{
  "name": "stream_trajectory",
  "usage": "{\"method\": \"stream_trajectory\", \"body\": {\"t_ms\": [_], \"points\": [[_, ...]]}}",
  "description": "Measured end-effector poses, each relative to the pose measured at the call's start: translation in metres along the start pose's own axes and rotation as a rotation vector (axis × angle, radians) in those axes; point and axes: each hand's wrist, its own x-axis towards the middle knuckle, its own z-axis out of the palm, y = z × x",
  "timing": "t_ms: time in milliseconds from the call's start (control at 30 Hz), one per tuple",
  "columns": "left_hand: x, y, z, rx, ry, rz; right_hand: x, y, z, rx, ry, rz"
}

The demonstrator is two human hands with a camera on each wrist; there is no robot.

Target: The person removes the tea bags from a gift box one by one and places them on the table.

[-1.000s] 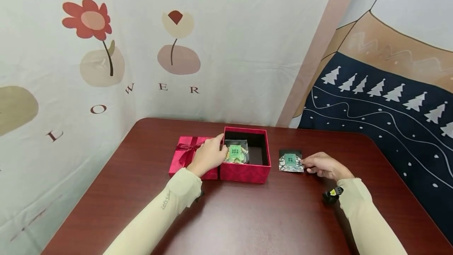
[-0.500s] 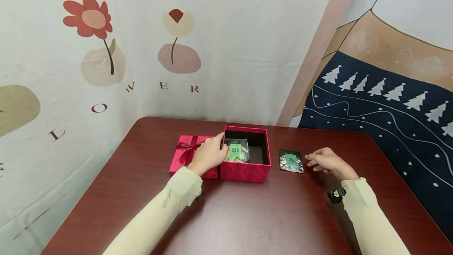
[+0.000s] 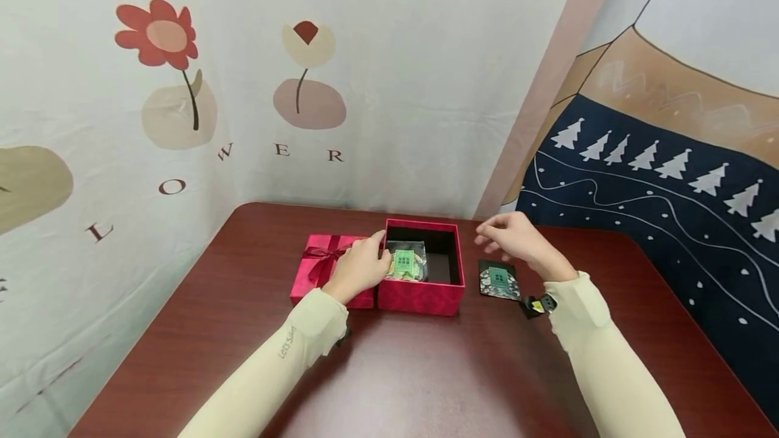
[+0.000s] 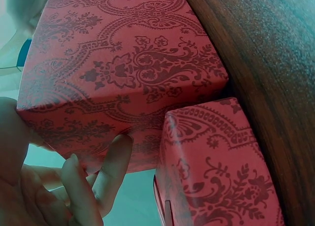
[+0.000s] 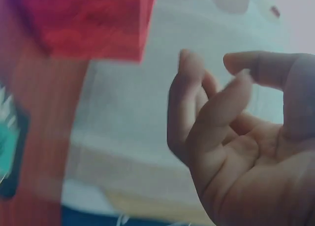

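A red patterned gift box point(image 3: 420, 297) stands uncovered, its inside dark. My left hand point(image 3: 360, 265) holds its left wall, with the thumb at the rim and the fingers against the outside, as the left wrist view shows. Inside the box, toward the left, lies a clear packet point(image 3: 404, 261) with a green label. A second flat packet point(image 3: 500, 279), dark with a green label, lies on the table to the right of the box. My right hand point(image 3: 517, 238) hovers above and behind that packet, fingers loosely bent, holding nothing.
The red box lid point(image 3: 304, 282) with a dark ribbon bow point(image 3: 322, 262) lies against the box's left side, partly under my left hand. A brown wooden table point(image 3: 426, 370) carries everything. Printed cloths point(image 3: 395, 86) hang behind its far edge.
My right hand has let go of the packet on the table, then lifted and moved left and farther back. The left hand and the box have stayed in place.
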Motion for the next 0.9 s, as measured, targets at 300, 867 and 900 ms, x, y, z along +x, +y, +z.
{"method": "stream_trajectory", "body": {"t_ms": [300, 867, 900], "points": [[-0.005, 0.001, -0.001, -0.021, -0.01, 0.003, 0.021, -0.038, 0.048, 0.034, -0.037, -0.048], [-0.005, -0.003, 0.001, -0.033, -0.003, 0.014, 0.044, -0.035, 0.101, -0.151, -0.071, 0.007], [-0.005, -0.004, 0.001, -0.034, -0.002, 0.013, 0.045, -0.036, 0.102, -0.157, -0.074, 0.006]]}}
